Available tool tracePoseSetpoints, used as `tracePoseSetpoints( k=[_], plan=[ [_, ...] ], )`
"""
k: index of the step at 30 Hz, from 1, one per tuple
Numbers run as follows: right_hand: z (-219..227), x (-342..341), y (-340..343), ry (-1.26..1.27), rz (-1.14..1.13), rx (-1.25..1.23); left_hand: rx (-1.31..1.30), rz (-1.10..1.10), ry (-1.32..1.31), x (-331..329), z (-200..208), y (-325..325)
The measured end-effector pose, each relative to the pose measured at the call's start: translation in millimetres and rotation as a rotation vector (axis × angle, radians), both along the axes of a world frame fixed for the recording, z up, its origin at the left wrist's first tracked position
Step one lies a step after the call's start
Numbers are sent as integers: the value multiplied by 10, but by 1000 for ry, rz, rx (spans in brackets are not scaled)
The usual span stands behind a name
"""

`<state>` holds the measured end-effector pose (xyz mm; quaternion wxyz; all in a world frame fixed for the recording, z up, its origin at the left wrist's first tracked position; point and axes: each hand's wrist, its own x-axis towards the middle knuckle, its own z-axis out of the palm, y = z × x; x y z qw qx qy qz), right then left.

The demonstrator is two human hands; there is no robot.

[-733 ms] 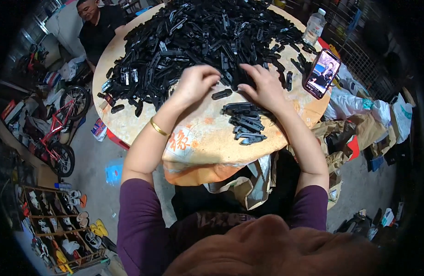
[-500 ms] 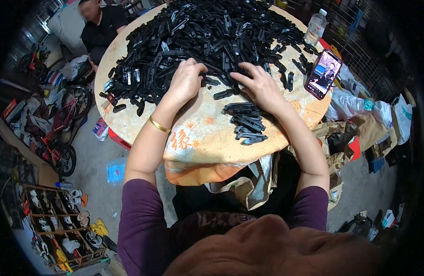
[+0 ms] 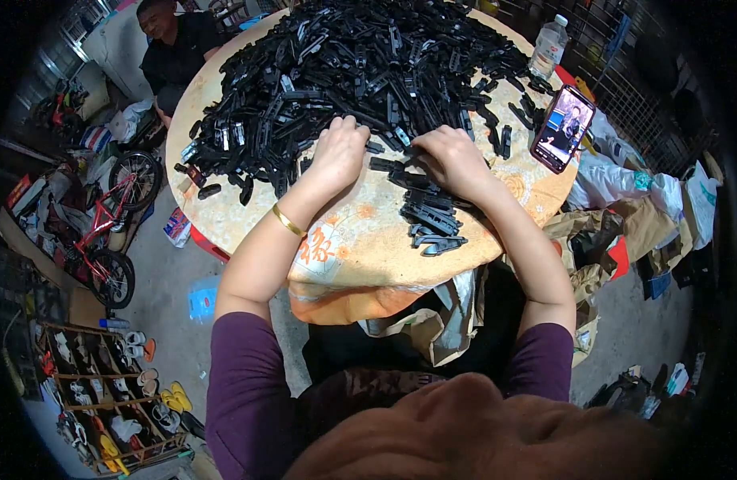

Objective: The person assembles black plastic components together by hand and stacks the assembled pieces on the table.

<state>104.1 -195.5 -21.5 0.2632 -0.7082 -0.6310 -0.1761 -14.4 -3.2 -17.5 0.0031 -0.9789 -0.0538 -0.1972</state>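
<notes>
A large heap of long, narrow black plastic pieces (image 3: 344,64) covers the far part of the round table. At the heap's near edge my left hand (image 3: 342,154) has its fingers curled and pressed together; what they hold, if anything, is hidden. My right hand (image 3: 455,162) is bent over black pieces just beyond a small stack, its fingers closed and their tips partly hidden. That small stack of black plastic pieces (image 3: 432,216) lies in a rough row below the right hand. Between the two hands a few loose black pieces (image 3: 384,165) rest on the cloth.
An orange-patterned cloth (image 3: 360,256) covers the table. Toward the right edge a phone (image 3: 562,128) leans upright, with a clear bottle (image 3: 549,48) behind it. A person (image 3: 172,48) sits at the far left. Bags (image 3: 616,216), a red bicycle (image 3: 104,224) and a shoe rack (image 3: 104,400) stand around.
My left hand has moved right, its fingers now more curled. My right hand has drawn its outstretched fingers in toward the small stack. The seated person's head has shifted slightly.
</notes>
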Motion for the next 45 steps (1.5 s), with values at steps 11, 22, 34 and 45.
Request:
tracePoseSetpoints(
  k=[11,22,34,45],
  plan=[
    [46,-96,16,612,220,209,-591,-312,-269,15,132,-294],
    [12,-53,-4,514,72,237,-1308,-334,-6,-3,118,-350],
    [71,-68,-42,515,85,125,-930,-349,-92,-70,202,-374],
    [-40,44,1,1095,344,260,-1217,-436,56,-83,269,-378]
  ],
)
